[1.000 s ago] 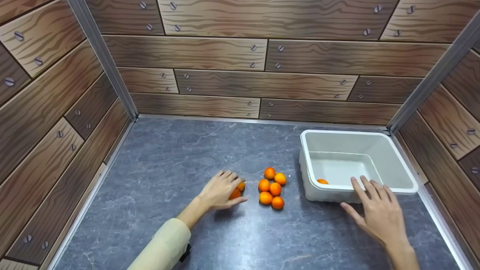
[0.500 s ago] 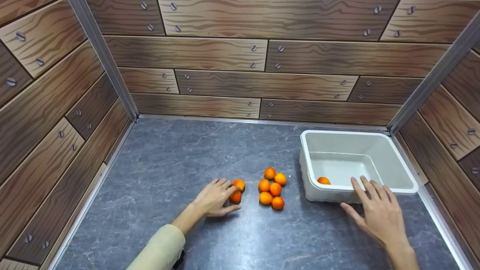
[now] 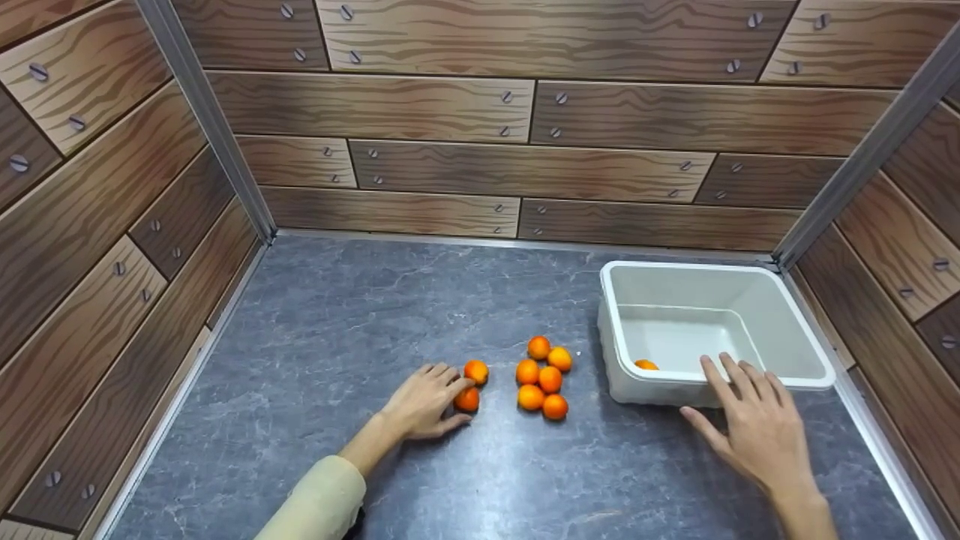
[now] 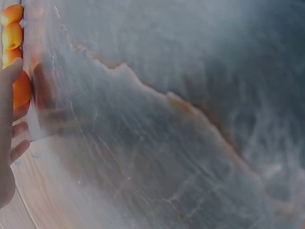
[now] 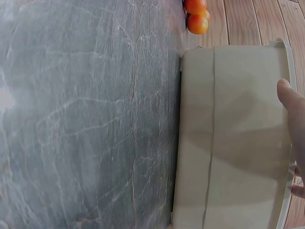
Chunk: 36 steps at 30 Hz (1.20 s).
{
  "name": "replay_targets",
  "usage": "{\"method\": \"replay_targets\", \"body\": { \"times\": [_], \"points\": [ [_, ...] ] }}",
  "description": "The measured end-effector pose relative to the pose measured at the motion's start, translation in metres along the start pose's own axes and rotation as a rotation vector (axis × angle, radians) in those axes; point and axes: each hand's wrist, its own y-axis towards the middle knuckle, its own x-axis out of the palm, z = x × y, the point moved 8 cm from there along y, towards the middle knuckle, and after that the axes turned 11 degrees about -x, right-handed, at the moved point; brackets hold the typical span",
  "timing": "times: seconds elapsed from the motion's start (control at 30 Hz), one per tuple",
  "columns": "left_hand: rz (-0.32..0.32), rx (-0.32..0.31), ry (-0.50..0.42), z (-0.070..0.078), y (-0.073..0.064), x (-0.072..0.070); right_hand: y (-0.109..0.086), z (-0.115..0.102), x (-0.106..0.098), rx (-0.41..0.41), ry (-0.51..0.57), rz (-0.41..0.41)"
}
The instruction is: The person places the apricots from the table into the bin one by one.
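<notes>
In the head view my left hand (image 3: 424, 401) rests low over the table, its index finger against the nearer of two small oranges (image 3: 466, 400). The thumb stands apart from that fruit. Just behind it sits the other small orange (image 3: 476, 372). To their right, several more small oranges (image 3: 550, 379) lie in a loose cluster. My right hand (image 3: 761, 427) is held with spread fingers at the front rim of a white plastic tub (image 3: 720, 379); whether it touches the rim I cannot tell. One small orange (image 3: 646, 365) shows inside the tub, partly hidden by the front wall.
The dark grey marbled tabletop (image 3: 360, 300) is bounded by wood-patterned walls (image 3: 435, 165) at the back and sides, joined by grey metal corner strips. The tub stands close to the right wall.
My left hand has drawn back a little to the left and towards me, and the nearer orange beside it has shifted the same way. The right hand stays at the tub.
</notes>
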Motion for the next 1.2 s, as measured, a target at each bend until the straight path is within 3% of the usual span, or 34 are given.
{"method": "replay_targets", "body": {
  "times": [0.93,1.2],
  "points": [
    [0.049,0.011,-0.022,0.0023,-0.0057,0.0018,0.0004,0.0001,-0.0018,-0.001,0.008,0.015],
    [0.014,-0.007,-0.022,0.0025,-0.0087,0.0022,0.0002,0.0001,-0.0013,-0.004,0.009,0.012]
  ]
}}
